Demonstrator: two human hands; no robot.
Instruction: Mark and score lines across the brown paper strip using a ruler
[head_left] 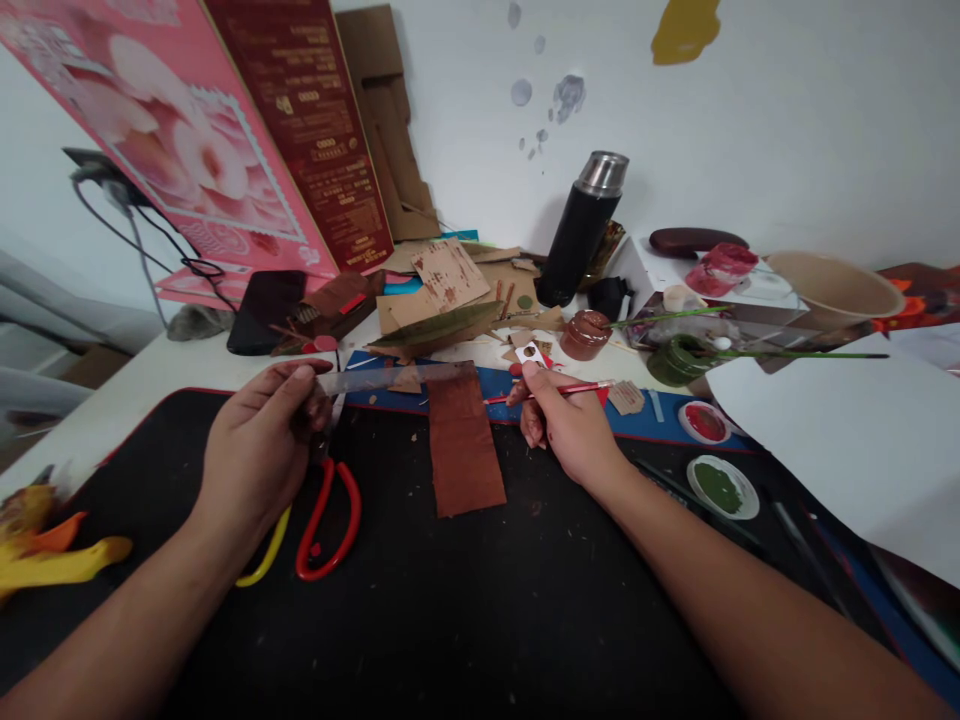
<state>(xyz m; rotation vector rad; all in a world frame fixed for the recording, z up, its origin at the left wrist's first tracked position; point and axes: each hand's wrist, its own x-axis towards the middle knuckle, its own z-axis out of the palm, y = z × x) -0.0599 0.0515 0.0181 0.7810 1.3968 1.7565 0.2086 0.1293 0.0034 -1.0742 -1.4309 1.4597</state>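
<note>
My left hand (259,430) is closed, with thumb and fingers pinching one end of a clear ruler-like strip (382,377). The strip reaches right, across the top of a brown-painted rectangular piece (465,450) that looks like cardboard. In my right hand (559,420) is a slim red pencil (577,387), its tip pointing left at the right edge of the brown piece. Whether the tip touches is hard to tell. A small white piece with a hole (529,353) shows just above my right thumb. Scissors (330,530) with red and yellow handles lie partly beneath my left hand.
A black mat (420,620) covers the near table. Behind are cardboard scraps (450,275), a brown paint jar (585,335), a green paint jar (679,360) and a tall black flask (581,235). White paper (862,440) lies right; a yellow glue gun-like tool (60,560) left.
</note>
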